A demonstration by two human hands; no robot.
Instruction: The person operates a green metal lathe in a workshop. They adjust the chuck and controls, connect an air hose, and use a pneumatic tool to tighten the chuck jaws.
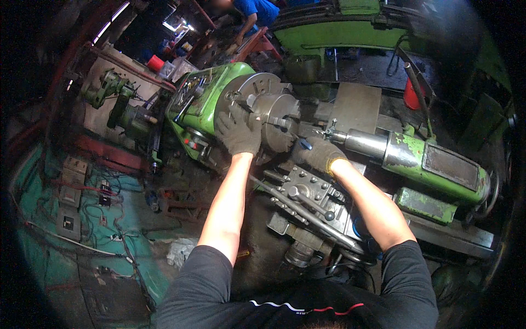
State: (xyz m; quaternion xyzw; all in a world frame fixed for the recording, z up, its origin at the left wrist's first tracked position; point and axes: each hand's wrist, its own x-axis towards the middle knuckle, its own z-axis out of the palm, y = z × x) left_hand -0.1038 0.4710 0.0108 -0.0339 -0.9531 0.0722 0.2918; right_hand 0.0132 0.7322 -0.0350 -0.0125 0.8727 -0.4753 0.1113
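My left hand, in a grey-brown work glove, lies with fingers apart against the round metal chuck of a green lathe. A larger slotted disc sits behind the chuck. Just right of the chuck's face, my right hand, gloved too, is closed. A small blue piece shows at its fingers; I cannot make out what it belongs to. Past that hand stands the steel tailstock quill. Below it is the bolted tool post with a ball-ended lever.
The green tailstock with a handwheel stands at right, a red container behind it. A flat metal plate lies beyond the quill. Cables cross the green floor at left. Another person in blue is at the top.
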